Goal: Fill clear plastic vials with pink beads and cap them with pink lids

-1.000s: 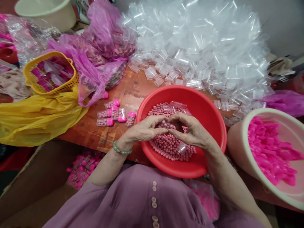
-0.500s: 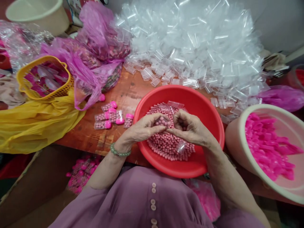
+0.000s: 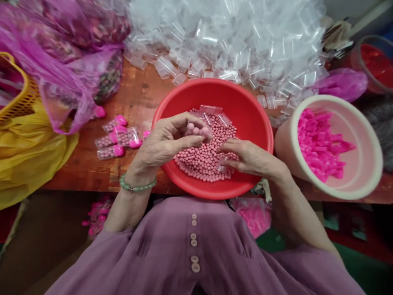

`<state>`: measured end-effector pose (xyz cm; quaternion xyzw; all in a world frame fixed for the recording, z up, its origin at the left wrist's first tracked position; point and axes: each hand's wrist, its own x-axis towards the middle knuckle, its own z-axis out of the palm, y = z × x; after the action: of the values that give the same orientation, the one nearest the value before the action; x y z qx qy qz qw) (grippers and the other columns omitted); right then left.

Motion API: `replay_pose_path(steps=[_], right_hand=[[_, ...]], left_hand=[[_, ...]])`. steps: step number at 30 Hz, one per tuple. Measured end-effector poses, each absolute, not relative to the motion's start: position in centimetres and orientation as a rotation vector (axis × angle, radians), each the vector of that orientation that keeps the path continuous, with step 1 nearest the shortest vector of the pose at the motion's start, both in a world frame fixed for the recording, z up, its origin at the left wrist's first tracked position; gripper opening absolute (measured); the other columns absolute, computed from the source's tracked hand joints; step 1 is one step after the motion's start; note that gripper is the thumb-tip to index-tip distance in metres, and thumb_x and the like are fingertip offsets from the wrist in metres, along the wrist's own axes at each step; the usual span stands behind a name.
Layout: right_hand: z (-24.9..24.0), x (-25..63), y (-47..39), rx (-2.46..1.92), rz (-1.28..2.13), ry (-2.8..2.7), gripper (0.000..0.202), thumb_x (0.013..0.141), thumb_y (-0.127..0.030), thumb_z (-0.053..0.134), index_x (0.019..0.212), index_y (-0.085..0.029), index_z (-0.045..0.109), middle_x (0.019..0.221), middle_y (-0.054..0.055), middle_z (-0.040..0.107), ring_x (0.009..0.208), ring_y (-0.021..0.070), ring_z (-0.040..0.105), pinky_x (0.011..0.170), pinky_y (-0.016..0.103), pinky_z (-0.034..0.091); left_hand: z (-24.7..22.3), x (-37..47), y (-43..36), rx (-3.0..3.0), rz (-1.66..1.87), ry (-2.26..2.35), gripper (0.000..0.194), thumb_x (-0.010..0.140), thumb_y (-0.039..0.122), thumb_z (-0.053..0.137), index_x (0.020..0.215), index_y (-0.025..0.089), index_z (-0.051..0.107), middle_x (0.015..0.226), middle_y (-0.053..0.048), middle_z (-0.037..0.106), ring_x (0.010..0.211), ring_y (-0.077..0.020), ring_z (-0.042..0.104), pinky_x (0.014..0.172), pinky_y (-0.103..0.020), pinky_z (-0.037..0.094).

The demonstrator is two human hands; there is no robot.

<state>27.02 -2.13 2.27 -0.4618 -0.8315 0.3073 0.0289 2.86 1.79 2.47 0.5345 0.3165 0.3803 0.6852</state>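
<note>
My left hand is closed around a clear plastic bottle with pink beads in it, held above a red basin. The fingers hide part of the bottle. Low over the loose pink beads in the basin is my right hand, its thumb and fingers apart. By those fingertips a clear empty bottle lies on the beads; whether they touch is hard to make out. Other clear empty bottles rest at the far side of the beads.
Several filled bottles with pink caps lie left of the basin. Behind it rises a large heap of clear bottles. A whitish bucket of pink plastic pieces stands at right. Purple bags and a yellow bag are at left.
My hands have come apart. The right hand has dropped towards the beads, while the left still holds the bottle. The view has shifted, so the basin appears higher and farther left.
</note>
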Motion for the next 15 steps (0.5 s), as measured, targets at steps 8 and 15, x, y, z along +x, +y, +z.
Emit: replay_pose_path(steps=[8,15], right_hand=[[0.6,25.4,-2.9,-1.538,0.857,-3.002,0.012,0.086,-0.014,0.056,0.091,-0.015,0.067,0.097,0.013,0.064,0.091,0.0240,0.056,0.082,0.036,0.044],[1.0,23.9,-3.1,-1.558,0.835,-2.917,0.022,0.094,-0.010,0.043,0.101,-0.012,0.064,0.095,0.010,0.068,0.083,0.0181,0.061,0.074,0.029,0.046]], left_hand=[[2.1,3.0,0.9,1.155,0.845,0.765,0.017,0.074,0.024,0.079,0.085,0.015,0.070,0.083,-0.002,0.072,0.085,-0.0170,0.070,0.080,-0.029,0.056],[1.6,3.5,1.2,1.284,0.818,1.002,0.024,0.075,0.035,0.078,0.091,0.020,0.068,0.094,-0.003,0.074,0.087,-0.0159,0.067,0.079,-0.023,0.053]])
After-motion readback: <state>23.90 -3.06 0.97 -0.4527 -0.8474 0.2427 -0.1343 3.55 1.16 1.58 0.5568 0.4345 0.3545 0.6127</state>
